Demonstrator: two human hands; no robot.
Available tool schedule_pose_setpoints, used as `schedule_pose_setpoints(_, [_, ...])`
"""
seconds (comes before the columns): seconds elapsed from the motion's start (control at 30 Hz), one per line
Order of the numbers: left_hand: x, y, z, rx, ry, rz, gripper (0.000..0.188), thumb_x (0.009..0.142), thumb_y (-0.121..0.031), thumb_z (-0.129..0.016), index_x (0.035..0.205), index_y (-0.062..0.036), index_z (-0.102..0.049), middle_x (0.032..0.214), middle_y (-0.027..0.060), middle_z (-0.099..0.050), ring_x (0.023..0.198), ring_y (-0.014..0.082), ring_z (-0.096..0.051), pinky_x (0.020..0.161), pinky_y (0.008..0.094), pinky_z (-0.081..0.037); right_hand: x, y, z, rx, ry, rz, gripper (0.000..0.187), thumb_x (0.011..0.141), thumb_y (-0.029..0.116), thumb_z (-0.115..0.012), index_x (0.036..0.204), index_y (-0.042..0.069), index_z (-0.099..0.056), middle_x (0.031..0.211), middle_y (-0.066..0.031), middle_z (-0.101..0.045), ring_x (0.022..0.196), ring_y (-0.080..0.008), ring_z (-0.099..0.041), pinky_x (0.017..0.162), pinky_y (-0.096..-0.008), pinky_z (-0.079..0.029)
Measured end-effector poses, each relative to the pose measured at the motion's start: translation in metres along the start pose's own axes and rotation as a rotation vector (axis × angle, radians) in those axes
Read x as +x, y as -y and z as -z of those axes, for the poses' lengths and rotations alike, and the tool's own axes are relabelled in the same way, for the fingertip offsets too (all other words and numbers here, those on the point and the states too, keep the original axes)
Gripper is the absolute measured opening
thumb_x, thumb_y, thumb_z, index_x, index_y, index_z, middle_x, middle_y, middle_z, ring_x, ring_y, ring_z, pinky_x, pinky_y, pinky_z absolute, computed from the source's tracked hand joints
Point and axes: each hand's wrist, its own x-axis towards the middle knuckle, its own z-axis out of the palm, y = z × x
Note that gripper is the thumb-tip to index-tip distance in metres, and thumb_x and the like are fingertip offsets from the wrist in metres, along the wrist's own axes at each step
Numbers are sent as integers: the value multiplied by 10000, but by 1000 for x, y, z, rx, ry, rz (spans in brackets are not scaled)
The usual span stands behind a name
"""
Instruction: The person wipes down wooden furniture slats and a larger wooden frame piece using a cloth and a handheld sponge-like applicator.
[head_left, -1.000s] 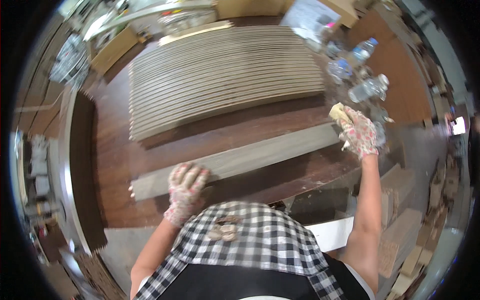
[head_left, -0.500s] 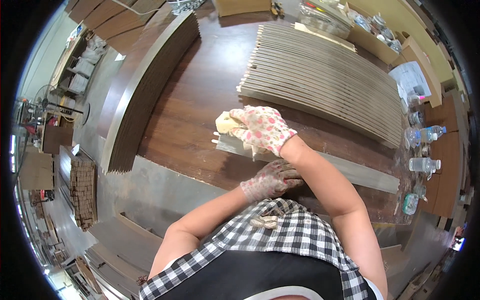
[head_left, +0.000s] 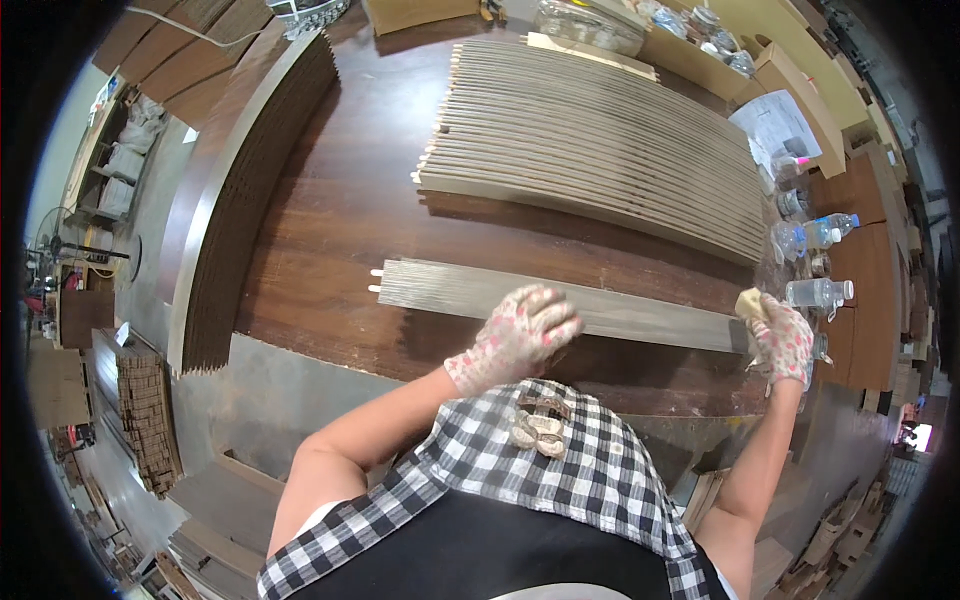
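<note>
Across the brown worktable (head_left: pixel 330 225) lies a long grey wood-grain board (head_left: pixel 640 318), with two pale dowels (head_left: pixel 376 281) sticking out of its left end. My right hand (head_left: pixel 785 343), in a pink-dotted white glove, is closed round a pale yellow sponge-like block (head_left: pixel 750 303) at the board's right end. Something whitish hangs below that grip, too small to name. Over the board's near edge is my left hand (head_left: pixel 515 340), gloved alike. Its fingers are loosely bent and a little apart; their undersides are hidden, and I see nothing held there.
Behind the board, many similar strips (head_left: pixel 590 150) lie side by side with dowels at their left ends. Another long stack (head_left: pixel 255 190) stands along the left. Plastic bottles (head_left: pixel 815 293) line the right edge, near a paper sheet (head_left: pixel 775 130) and an open carton (head_left: pixel 690 60).
My right hand has swept the block from the board's left end to its right end. My left hand has lifted and shifted slightly leftward. The view has moved, sliding the table contents left.
</note>
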Motion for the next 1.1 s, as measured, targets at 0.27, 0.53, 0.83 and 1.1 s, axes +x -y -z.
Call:
schedule_pose_setpoints(0.27, [43,5,22,-7,261,93,685,717,-199,-747,1341,-19,-533,1175,161,-592,1117,337,-563,946,458,-462,-9,88,-6,1025,-255,67,479,913,194,-676,1340,-2,-587,1102,-124,-698,905,-208,-679,732,-325,-551])
schedule_pose_setpoints(0.53, [-58,66,176,283,-144,551,567,706,-142,-756,1234,-17,-587,1167,190,-605,1116,386,-563,959,478,-453,-8,120,15,1754,-442,78,579,932,133,-689,1424,-50,-447,1200,-142,-613,1008,-186,-618,831,-314,-554])
schedule_pose_setpoints(0.83, [-182,213,292,598,-446,1076,569,694,-200,-835,1199,-24,-641,1180,189,-622,1082,378,-604,942,444,-496,36,208,8,1859,-377,61,511,938,117,-664,1382,-77,-504,1202,-97,-634,999,-141,-624,878,-279,-517])
schedule_pose_setpoints(1.1, [-204,258,296,578,-388,1239,605,714,-248,-865,1232,-23,-645,1218,176,-620,1097,365,-634,947,426,-515,55,207,-21,1939,-434,55,533,946,155,-685,1394,-67,-500,1198,-106,-640,999,-142,-635,866,-275,-527])
